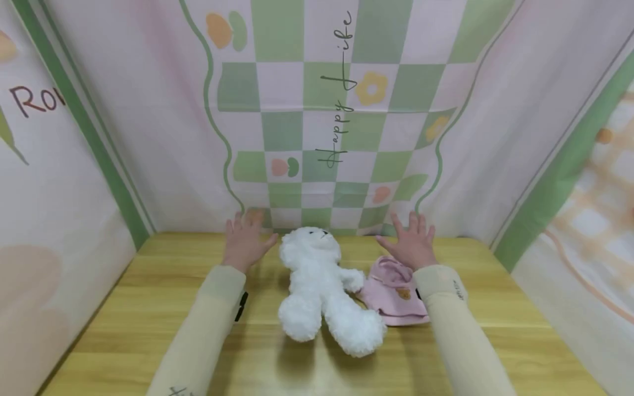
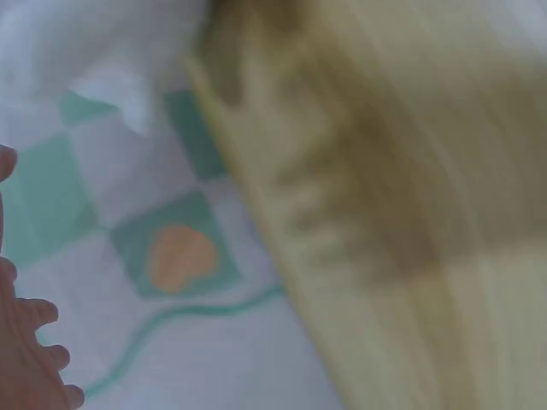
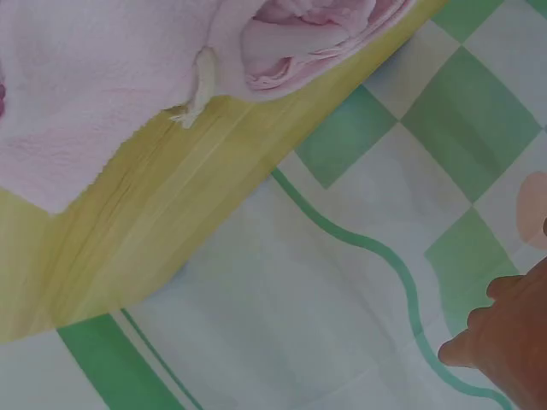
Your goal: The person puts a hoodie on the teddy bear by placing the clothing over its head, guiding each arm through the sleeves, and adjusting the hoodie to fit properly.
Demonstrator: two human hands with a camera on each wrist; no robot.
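A white plush bear [image 1: 314,280] lies on its back on the wooden table, its head toward the far edge. To its right is a small pink hooded sweatshirt [image 1: 393,300] with a bear patch on it. My left hand [image 1: 246,240], fingers spread, is held above the table left of the bear's head and touches nothing visible. Beyond the sweatshirt's hood, my right hand [image 1: 410,242] is likewise spread and holds nothing. The right wrist view shows the sweatshirt [image 3: 111,77] close up, with a pale drawstring [image 3: 203,84].
Behind the table's far edge hangs a checked green and white curtain [image 1: 324,126]. More printed cloth panels flank the table [image 1: 148,308] on both sides. The left wrist view is blurred and shows the hand's shadow [image 2: 367,188] on the wood.
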